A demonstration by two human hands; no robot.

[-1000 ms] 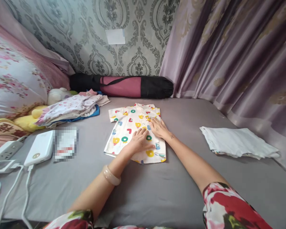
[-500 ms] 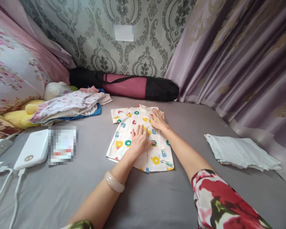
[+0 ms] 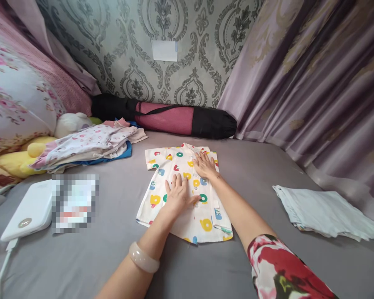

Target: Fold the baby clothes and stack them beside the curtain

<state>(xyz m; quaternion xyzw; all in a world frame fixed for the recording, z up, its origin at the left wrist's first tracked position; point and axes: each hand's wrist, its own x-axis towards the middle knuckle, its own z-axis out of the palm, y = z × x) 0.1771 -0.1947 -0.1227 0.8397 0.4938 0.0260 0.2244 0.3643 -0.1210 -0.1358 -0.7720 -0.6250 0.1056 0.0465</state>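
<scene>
So the shirt is lying on the grey sheet, collar toward the wall, right side folded in. Left hand is flat on the middle of it, fingers spread pretty wide, thumb out to the side, not gripping anything. Right hand is flat too, up near the collar, fingers a bit apart and no grip there either. There's a messy clothes pile off to the left, a white power bank nearer me, and some folded pale cloth well off to the right.
</scene>
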